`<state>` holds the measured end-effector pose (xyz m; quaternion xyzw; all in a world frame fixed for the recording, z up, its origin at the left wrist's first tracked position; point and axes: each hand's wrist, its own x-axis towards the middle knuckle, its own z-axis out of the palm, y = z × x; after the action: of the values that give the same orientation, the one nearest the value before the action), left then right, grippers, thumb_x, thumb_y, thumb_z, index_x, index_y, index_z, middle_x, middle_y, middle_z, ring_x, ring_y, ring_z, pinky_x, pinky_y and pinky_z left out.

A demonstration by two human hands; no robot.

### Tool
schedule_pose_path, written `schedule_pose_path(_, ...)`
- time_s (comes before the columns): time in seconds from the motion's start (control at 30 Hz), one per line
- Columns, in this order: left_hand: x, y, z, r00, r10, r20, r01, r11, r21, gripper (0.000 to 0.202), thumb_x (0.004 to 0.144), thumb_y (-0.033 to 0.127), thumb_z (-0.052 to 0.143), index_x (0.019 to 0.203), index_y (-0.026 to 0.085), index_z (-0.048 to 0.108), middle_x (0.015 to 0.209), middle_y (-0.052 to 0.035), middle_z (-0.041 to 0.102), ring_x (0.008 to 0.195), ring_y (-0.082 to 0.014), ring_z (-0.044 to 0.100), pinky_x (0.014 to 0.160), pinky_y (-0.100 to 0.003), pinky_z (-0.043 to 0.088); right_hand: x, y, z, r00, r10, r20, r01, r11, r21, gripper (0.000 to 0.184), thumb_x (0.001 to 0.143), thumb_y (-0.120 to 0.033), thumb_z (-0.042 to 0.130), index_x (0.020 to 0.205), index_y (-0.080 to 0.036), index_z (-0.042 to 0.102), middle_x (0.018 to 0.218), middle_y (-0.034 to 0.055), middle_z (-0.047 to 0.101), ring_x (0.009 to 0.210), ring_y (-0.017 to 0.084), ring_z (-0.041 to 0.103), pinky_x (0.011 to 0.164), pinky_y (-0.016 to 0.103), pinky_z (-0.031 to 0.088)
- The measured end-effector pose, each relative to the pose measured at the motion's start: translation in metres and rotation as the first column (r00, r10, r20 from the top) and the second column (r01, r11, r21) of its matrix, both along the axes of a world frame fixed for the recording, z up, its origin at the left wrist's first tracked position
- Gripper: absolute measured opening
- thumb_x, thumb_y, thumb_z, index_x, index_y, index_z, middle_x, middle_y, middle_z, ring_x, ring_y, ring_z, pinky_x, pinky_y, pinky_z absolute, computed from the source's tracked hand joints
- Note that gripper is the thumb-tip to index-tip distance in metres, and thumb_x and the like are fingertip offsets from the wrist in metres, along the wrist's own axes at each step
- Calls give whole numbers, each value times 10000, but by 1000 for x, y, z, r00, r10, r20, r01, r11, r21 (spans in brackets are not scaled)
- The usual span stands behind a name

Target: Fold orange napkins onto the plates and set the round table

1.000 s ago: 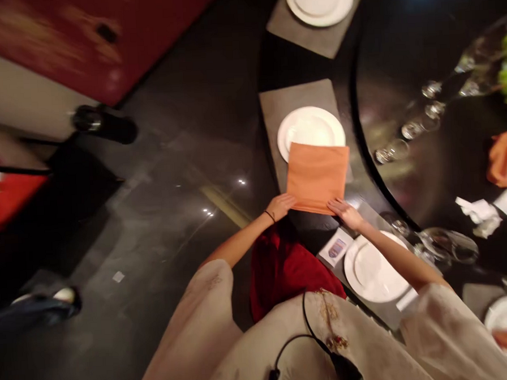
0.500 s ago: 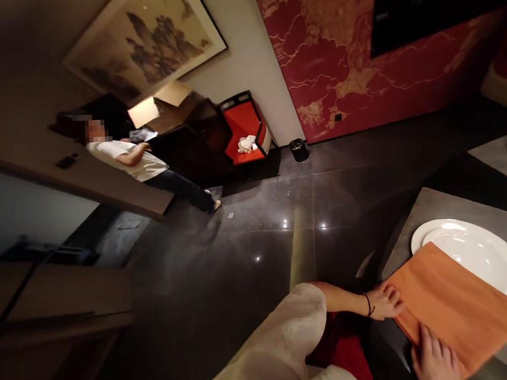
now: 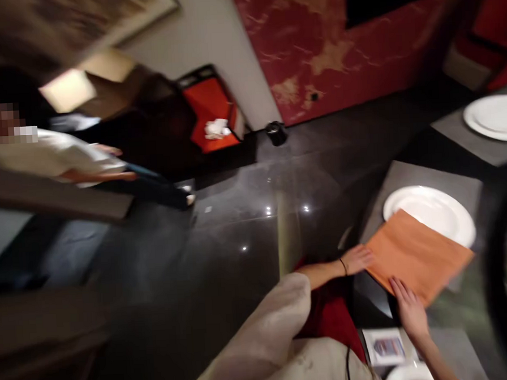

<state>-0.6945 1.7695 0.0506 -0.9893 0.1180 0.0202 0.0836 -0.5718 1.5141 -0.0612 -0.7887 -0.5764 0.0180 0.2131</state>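
Note:
A folded orange napkin (image 3: 416,254) lies partly over a white plate (image 3: 428,210) on a grey placemat (image 3: 431,175) at the table's edge. My left hand (image 3: 356,259) rests on the napkin's near left corner, fingers flat. On the napkin's near edge my right hand (image 3: 407,308) lies flat, fingers stretched out. Neither hand grips the cloth. The picture is blurred by head motion.
A second white plate (image 3: 491,118) on a placemat sits at the far right. A small card (image 3: 387,347) lies by my right arm. Across the dark floor (image 3: 239,242) stand a red chair (image 3: 211,113), a small black bin (image 3: 276,133) and another person in a white top (image 3: 51,155).
The view swung up from the table toward the room, then began turning back right. Both hands stayed on the near edge of the orange napkin.

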Motion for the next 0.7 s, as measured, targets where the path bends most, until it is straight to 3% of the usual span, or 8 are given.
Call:
schedule_pose_path(0.1, -5, -3, -6, 997, -74, -17, 67, 959, -276, 674, 765, 193, 587, 1429, 283, 659, 1482, -115, 638, 1370, -274, 607, 1203, -558, 463, -7, -16, 27, 998, -17, -58, 3, 973, -230, 777, 880, -112, 371, 1643, -256, 408, 1466, 96, 646, 1333, 279, 652, 1112, 512, 567)
schedule_pose_path(0.17, -10, 10, -23, 989, -108, -106, 49, 891, -451, 613, 790, 132, 552, 1382, 218, 688, 1406, -119, 693, 1319, -235, 646, 1210, -507, 470, -9, -20, 38, 982, -57, -181, -5, 944, -329, 629, 901, -112, 380, 1478, -175, 623, 1434, 146, 665, 1333, 280, 650, 1151, 517, 530)
schedule_pose_path(0.23, -12, 31, -46, 963, -148, -225, -6, 823, -568, 539, 818, 68, 501, 1297, 161, 730, 1332, -116, 735, 1271, -204, 677, 1198, -448, 488, -6, -23, 42, 930, -83, -359, -49, 938, -343, 555, 892, -103, 398, 1348, -174, 705, 1386, 149, 698, 1302, 255, 664, 1151, 499, 520)
schedule_pose_path(0.37, 4, 61, -78, 908, -25, -418, -286, 692, -663, 415, 876, 78, 504, 1188, 141, 770, 1196, -98, 788, 1092, -190, 742, 1029, -340, 577, 15, -30, 37, 665, -302, -683, 70, 936, -346, 334, 955, -345, 484, 924, -156, 758, 856, 71, 765, 826, 207, 710, 813, 330, 594)
schedule_pose_path(0.47, 37, 69, -81, 832, 6, -555, -439, 619, -651, 283, 881, 180, 592, 1076, 136, 794, 946, -46, 809, 867, -184, 740, 810, -261, 581, 44, -32, 31, 413, -437, -799, 137, 897, -421, 524, 827, -648, 647, 684, -143, 644, 565, -14, 574, 543, 123, 504, 557, 236, 454)
schedule_pose_path(0.53, 62, 74, -77, 792, -31, -609, -461, 623, -631, 239, 857, 210, 625, 995, 129, 803, 827, -23, 786, 792, -183, 720, 751, -243, 556, 63, -32, 29, 306, -441, -844, 148, 898, -415, 580, 733, -707, 709, 692, -131, 650, 568, -20, 572, 537, 110, 481, 548, 231, 440)
schedule_pose_path(0.6, 81, 80, -74, 811, -42, -584, -417, 660, -626, 261, 852, 187, 602, 1002, 139, 810, 880, -35, 799, 849, -196, 734, 807, -260, 566, 76, -32, 30, 282, -405, -870, 159, 914, -374, 531, 745, -646, 710, 787, -117, 719, 662, 12, 665, 615, 148, 579, 628, 270, 522)
schedule_pose_path(0.7, 88, 86, -74, 897, -155, -414, -175, 736, -654, 433, 883, 101, 507, 1220, 164, 772, 1255, -82, 771, 1183, -212, 710, 1088, -332, 524, 75, -34, 35, 467, -339, -817, 189, 941, -282, 352, 853, -403, 593, 962, -143, 802, 920, 80, 787, 955, 258, 731, 950, 422, 592)
